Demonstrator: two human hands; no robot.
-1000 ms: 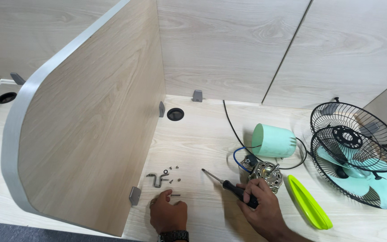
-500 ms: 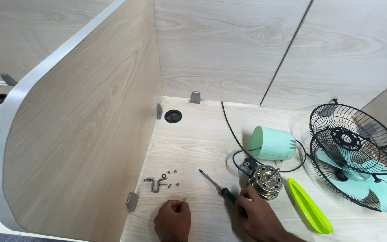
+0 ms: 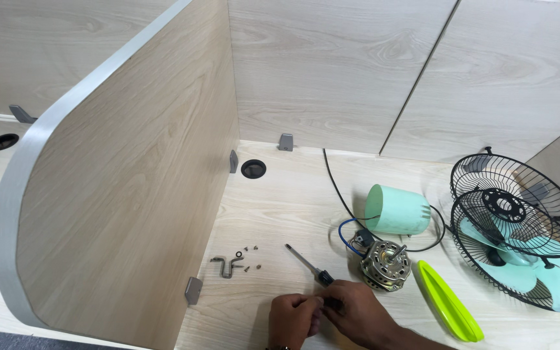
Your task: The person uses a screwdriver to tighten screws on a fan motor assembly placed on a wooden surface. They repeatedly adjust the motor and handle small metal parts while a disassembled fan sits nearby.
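Right hand clenched round screwdriver handle at desk's front edge, shaft lying toward the back | left hand touching it, fingers curled, grip unclear | motor just right | screws and bracket left

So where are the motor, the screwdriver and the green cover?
motor (image 3: 385, 264), head view, on its metal body.
screwdriver (image 3: 303, 260), head view, on the bare shaft.
green cover (image 3: 396, 209), head view, on its rounded side.
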